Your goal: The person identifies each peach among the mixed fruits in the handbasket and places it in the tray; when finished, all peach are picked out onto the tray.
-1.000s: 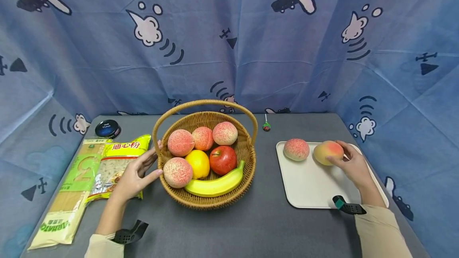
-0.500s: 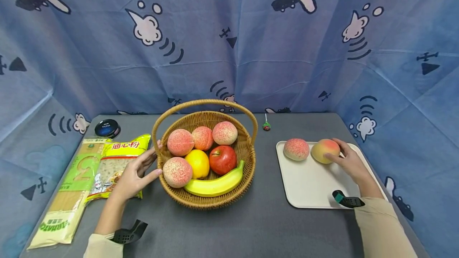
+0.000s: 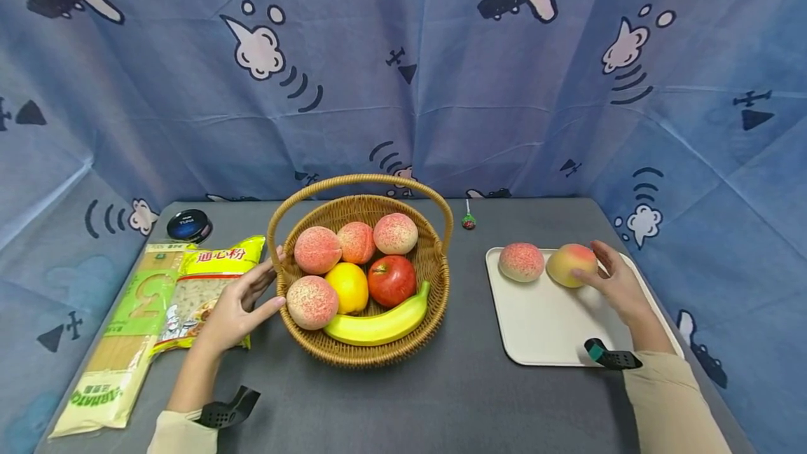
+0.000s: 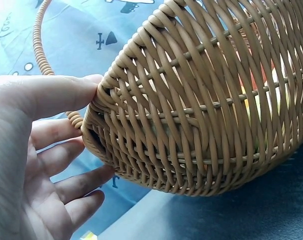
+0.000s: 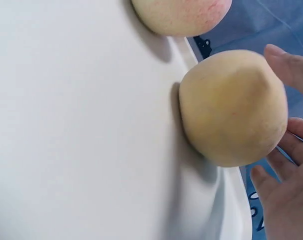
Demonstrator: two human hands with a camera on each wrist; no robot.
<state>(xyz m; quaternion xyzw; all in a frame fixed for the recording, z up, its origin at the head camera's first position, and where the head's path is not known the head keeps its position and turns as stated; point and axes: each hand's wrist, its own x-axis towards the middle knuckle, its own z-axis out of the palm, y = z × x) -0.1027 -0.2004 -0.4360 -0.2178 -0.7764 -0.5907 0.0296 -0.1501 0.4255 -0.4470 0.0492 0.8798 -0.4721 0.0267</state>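
Note:
In the head view my left hand (image 3: 235,310) touches the left side of a wicker basket (image 3: 362,356). Its thumb tip (image 4: 94,82) meets the rim in the left wrist view, with the fingers spread along the outside of the weave. The basket holds several peaches, an orange (image 3: 349,289), a red apple (image 3: 391,280) and a banana (image 3: 381,324). On the right, my right hand (image 3: 621,289) is loosely spread around a yellow-red peach (image 3: 570,265) resting on a white tray (image 3: 548,335). The thumb is beside the peach; the other fingers stand slightly off it. Another peach (image 3: 521,262) sits left of it.
Left of the basket lie a yellow pasta bag (image 3: 198,293) and a long noodle packet (image 3: 129,328), with a dark round tin (image 3: 189,225) behind them. A green lollipop (image 3: 468,221) lies near the back edge. A patterned blue curtain (image 3: 353,90) encloses the table.
The yellow-red peach has shifted a little left on the tray, toward the other peach. My right fingers have loosened from it. The left hand and basket stay put.

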